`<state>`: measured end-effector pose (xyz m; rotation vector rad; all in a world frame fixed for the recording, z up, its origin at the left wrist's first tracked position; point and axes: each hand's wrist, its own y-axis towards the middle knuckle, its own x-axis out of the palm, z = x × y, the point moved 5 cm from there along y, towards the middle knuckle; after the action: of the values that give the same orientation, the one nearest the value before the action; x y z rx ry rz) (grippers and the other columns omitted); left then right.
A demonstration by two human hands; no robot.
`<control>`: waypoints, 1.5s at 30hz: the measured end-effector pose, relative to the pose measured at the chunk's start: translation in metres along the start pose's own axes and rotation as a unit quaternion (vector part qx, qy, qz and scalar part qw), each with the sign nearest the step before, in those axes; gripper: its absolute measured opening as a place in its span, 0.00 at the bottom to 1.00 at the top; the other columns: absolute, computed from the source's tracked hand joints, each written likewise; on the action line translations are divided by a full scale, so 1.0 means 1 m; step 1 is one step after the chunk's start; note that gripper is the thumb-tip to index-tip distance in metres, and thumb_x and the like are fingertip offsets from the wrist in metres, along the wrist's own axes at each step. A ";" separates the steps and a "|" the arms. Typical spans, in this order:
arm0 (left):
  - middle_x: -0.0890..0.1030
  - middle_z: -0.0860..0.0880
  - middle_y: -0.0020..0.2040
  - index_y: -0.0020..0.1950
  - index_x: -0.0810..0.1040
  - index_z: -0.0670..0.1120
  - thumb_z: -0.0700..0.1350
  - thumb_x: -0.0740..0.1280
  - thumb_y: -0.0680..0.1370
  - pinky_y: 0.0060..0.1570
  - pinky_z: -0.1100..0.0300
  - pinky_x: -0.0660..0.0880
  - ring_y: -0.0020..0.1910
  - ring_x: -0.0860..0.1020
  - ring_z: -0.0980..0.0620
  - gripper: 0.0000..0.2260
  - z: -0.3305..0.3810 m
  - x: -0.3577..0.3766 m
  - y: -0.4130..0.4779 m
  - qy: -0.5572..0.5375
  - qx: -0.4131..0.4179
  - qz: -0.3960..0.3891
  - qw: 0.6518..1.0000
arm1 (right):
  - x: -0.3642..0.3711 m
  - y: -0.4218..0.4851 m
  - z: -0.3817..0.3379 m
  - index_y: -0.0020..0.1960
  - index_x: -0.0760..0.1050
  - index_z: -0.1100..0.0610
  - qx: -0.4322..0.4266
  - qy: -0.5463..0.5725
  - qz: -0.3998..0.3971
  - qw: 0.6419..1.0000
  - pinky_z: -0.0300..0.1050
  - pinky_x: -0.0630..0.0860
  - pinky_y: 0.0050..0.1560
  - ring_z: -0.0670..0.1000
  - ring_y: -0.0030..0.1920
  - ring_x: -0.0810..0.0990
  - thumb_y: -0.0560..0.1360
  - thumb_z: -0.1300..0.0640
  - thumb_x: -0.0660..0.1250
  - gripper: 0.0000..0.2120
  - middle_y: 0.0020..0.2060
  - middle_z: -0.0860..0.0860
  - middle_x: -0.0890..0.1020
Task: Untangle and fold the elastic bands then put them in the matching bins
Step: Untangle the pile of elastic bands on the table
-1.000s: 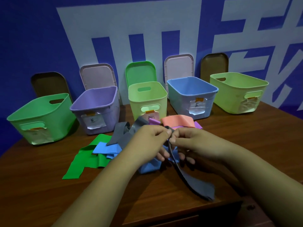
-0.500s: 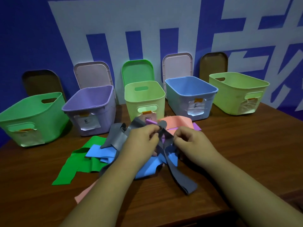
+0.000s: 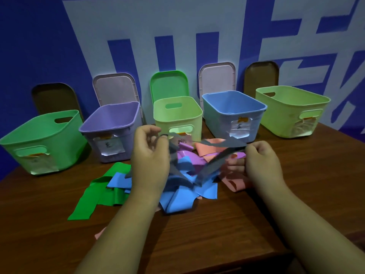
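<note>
My left hand (image 3: 150, 155) pinches one end of grey band (image 3: 229, 144), my right hand (image 3: 260, 161) pinches the other. Hands pulled apart since half second ago. Band axis left-right, loop sagging onto blue band (image 3: 177, 198) in pile. Bare table (image 3: 308, 175) to right; bins (image 3: 177, 115) behind.

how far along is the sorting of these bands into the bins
Barely begun. Done: nothing visible; the blue plastic bin and purple plastic bin show empty interiors. In hand: left hand and right hand pinch the grey elastic band, stretched between them above the pile. Left: the blue band, green band, pink band and purple band lie tangled on the wooden table, unfolded.
</note>
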<state>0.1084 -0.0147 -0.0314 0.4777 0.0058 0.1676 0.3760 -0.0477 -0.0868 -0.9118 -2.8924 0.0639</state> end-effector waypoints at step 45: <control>0.87 0.55 0.46 0.51 0.87 0.52 0.43 0.74 0.80 0.40 0.63 0.84 0.46 0.85 0.59 0.04 0.165 0.164 0.079 0.095 0.168 -0.197 0.961 | -0.017 -0.039 -0.037 0.64 0.83 0.54 -0.015 0.011 -0.206 0.978 0.53 0.85 0.52 0.58 0.56 0.88 0.88 0.43 0.59 0.19 0.57 0.57 0.88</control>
<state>0.2652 0.0050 0.1569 0.7872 0.3200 -0.1840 0.3715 -0.0892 -0.0490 -0.2968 -2.9998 -0.0257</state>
